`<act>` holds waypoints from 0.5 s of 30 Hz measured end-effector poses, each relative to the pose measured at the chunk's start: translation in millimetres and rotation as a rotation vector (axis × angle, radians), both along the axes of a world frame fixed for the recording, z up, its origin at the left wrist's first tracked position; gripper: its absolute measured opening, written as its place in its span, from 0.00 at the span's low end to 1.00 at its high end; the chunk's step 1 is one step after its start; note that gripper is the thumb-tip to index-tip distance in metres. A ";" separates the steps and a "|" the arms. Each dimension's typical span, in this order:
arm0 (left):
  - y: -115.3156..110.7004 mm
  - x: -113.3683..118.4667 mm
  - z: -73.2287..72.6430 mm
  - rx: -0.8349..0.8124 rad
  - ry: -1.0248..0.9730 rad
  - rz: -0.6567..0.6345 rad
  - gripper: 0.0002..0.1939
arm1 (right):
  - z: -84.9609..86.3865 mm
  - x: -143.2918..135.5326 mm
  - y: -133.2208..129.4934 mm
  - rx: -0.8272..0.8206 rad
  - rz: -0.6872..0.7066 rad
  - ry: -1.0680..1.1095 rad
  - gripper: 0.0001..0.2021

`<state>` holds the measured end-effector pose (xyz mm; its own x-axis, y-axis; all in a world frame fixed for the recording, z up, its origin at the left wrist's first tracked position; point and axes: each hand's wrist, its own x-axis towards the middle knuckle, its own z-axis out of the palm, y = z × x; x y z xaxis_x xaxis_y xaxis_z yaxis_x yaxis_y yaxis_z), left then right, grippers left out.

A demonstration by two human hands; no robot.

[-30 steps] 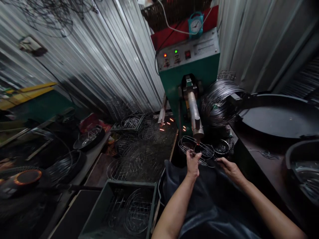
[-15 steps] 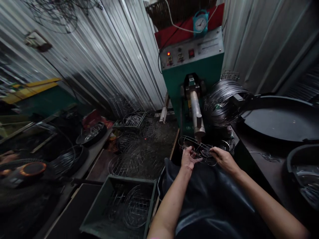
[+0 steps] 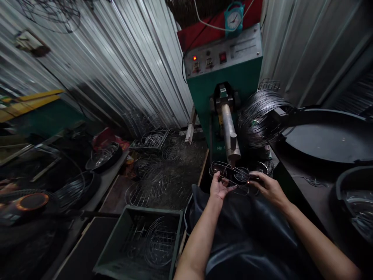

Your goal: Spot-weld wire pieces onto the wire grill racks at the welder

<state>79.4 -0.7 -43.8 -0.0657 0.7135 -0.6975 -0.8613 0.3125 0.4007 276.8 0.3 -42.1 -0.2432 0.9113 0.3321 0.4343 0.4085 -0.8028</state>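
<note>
Under the metal arm (image 3: 230, 132) of a green machine (image 3: 198, 93), a round-ended wire frame (image 3: 233, 174) lies between my two hands. My left hand (image 3: 220, 187) grips the frame's left part with thumb and finger, its other fingers partly spread. At the frame's right end is my right hand (image 3: 266, 186), with thumb and fingers pinched together near the wire. The arm's lower tip sits just at the frame's upper side; whether they touch I cannot tell.
A green crate (image 3: 116, 241) with wire pieces stands at the lower left. Right of the machine hang a wire coil (image 3: 262, 116) and a large black pan (image 3: 326, 140). At the far left, another person's hand (image 3: 6, 187) shows beside dark trays.
The view has shifted slightly. My right hand has moved a little to the right along the frame, its fingers changing position. My left hand keeps its grip as the wire frame tilts slightly.
</note>
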 end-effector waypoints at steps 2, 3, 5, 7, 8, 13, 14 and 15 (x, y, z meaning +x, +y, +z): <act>-0.1 -4.4 -4.2 0.038 -0.065 -0.018 0.08 | -7.8 7.4 -6.8 -0.041 -0.031 0.026 0.16; -0.2 -6.1 -6.7 0.057 -0.088 -0.032 0.10 | -9.9 9.2 -9.3 -0.067 -0.025 0.039 0.16; -2.1 -7.3 -11.3 0.075 -0.090 -0.051 0.13 | -9.4 8.1 -11.5 -0.100 0.002 0.065 0.16; -7.4 -5.1 -14.9 0.127 -0.088 -0.076 0.20 | -2.8 2.2 -9.6 -0.116 0.019 0.074 0.16; -11.5 -2.9 -16.2 0.163 -0.071 -0.095 0.23 | 2.2 -1.8 -7.3 -0.123 0.019 0.071 0.16; -38.8 12.8 -18.7 0.347 0.521 -0.107 0.32 | 30.7 -21.6 7.5 -0.250 0.061 0.035 0.11; -42.5 15.2 -18.6 0.394 0.658 -0.096 0.36 | 35.5 -24.8 9.7 -0.304 0.087 0.052 0.10; -44.6 17.1 -18.5 0.441 0.755 -0.096 0.38 | 39.6 -27.8 11.2 -0.367 0.114 0.080 0.09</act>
<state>96.5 -45.3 -62.4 -0.3244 0.9337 -0.1515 -0.2955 0.0521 0.9539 249.0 11.6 -2.5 -0.3365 0.9416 0.0116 0.3324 0.1303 -0.9341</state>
